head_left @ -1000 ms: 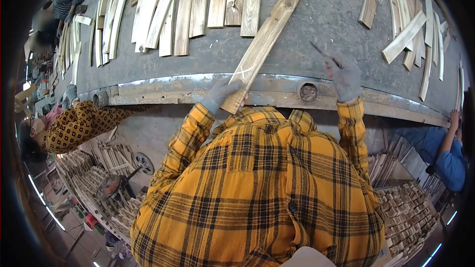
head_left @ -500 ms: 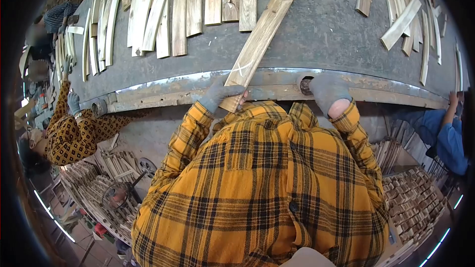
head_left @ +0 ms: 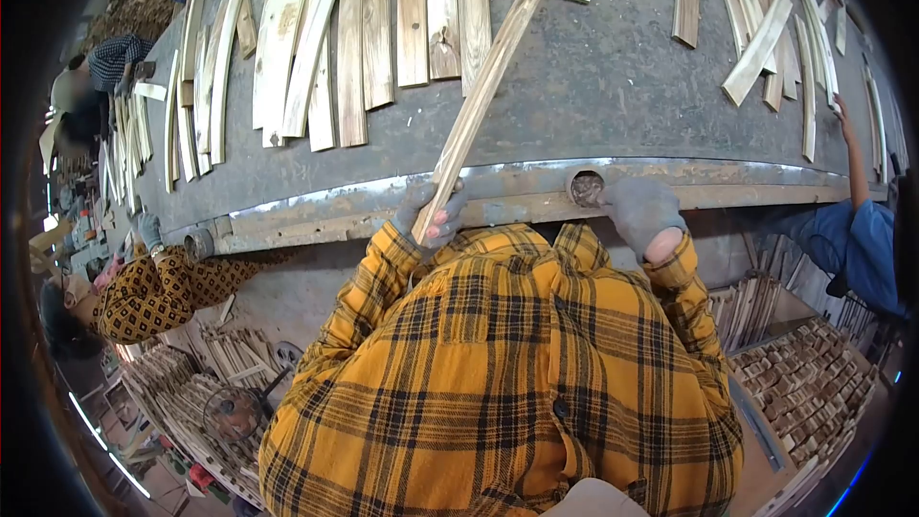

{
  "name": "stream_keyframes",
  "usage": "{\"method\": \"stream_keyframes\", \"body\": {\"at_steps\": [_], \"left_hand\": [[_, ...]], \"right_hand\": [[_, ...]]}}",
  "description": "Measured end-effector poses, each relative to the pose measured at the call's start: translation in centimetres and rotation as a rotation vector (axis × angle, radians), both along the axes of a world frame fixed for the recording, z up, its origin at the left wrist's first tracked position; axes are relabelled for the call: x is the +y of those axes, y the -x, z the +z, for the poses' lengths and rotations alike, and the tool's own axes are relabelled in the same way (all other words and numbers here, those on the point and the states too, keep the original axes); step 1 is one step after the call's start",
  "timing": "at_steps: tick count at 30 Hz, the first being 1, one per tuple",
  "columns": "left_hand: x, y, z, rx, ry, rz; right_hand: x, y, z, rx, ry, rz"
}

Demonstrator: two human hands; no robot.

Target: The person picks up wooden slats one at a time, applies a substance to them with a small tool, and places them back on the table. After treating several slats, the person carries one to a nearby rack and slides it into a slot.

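Observation:
My left hand (head_left: 428, 214), in a grey glove with bare fingertips, is closed around the lower end of a long wooden slat (head_left: 488, 86). The slat slants up and right over the dark table and is turned partly on its edge. My right hand (head_left: 643, 214), also gloved, is at the table's front edge beside a round metal cup (head_left: 585, 189) with dark contents. Its fingers point toward the cup's rim; whether they pinch anything is too small to tell.
Rows of slats (head_left: 412, 19) lie across the dark table (head_left: 613, 96), and more (head_left: 756, 48) lie at the right. Co-workers are at the left (head_left: 144, 297) and right (head_left: 871, 249). Stacked wood (head_left: 804, 388) stands low right, a fan (head_left: 233, 412) low left.
The slat in my left hand has rolled from its broad face toward its edge, and its chalk mark is less visible. My right hand has shifted slightly down, nearer the cup. The view has tilted slightly.

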State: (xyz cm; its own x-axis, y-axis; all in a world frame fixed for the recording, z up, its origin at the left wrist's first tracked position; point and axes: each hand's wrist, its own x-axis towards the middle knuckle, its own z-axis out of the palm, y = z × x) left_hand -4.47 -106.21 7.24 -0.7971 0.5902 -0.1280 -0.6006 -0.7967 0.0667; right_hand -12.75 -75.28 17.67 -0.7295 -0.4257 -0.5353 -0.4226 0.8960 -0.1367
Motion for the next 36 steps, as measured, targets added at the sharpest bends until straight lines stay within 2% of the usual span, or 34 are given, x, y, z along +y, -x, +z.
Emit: {"method": "stream_keyframes", "body": {"at_steps": [1, 2, 5, 6, 8, 12, 15, 19, 22, 25, 26, 31, 36], "left_hand": [[-0.1, 0.1, -0.1, 0.019, 0.000, -0.013], [-0.2, 0.1, -0.1, 0.039, -0.002, -0.027], [-0.7, 0.0, 0.2, 0.058, 0.027, -0.036], [-0.8, -0.1, 0.2, 0.065, 0.045, -0.041], [0.0, -0.1, -0.2, 0.055, 0.043, -0.060], [-0.4, -0.1, -2.3, 0.191, -0.194, -0.188], [-0.5, -0.4, -2.3, 0.163, -0.183, -0.205], [-0.9, -1.8, -1.9, 0.082, -0.130, -0.219], [-1.5, -3.2, -1.7, 0.019, -0.099, -0.229], [-1.8, -4.0, -1.3, -0.021, -0.075, -0.233], [-1.9, -4.1, -1.3, -0.030, -0.069, -0.232], [-2.5, -4.4, -0.9, -0.064, -0.035, -0.245], [-2.8, -4.2, -0.7, -0.086, -0.020, -0.253]], "right_hand": [[1.0, 0.1, 0.0, 0.019, 0.074, -0.033], [2.7, 0.2, -1.0, 0.161, 0.267, 0.027], [3.4, 2.0, 1.8, -0.384, 0.489, -0.618], [4.0, 1.9, 1.4, -0.401, 0.697, -0.748], [6.0, 2.7, 0.3, -0.407, 0.840, -0.829], [6.1, 3.8, -0.8, -0.330, 1.131, -0.969], [5.4, 5.3, -1.6, -0.069, 1.407, -0.985], [6.1, 7.5, -5.8, 0.123, 1.294, -1.248], [5.4, 8.5, -9.9, 0.122, 1.344, -1.254], [5.1, 9.9, -15.3, 0.196, 1.369, -1.042], [5.1, 10.4, -16.2, 0.317, 1.295, -0.973], [3.9, 11.5, -14.7, 0.780, 0.959, -0.674], [4.0, 11.3, -14.1, 0.887, 0.621, -0.512]]}}
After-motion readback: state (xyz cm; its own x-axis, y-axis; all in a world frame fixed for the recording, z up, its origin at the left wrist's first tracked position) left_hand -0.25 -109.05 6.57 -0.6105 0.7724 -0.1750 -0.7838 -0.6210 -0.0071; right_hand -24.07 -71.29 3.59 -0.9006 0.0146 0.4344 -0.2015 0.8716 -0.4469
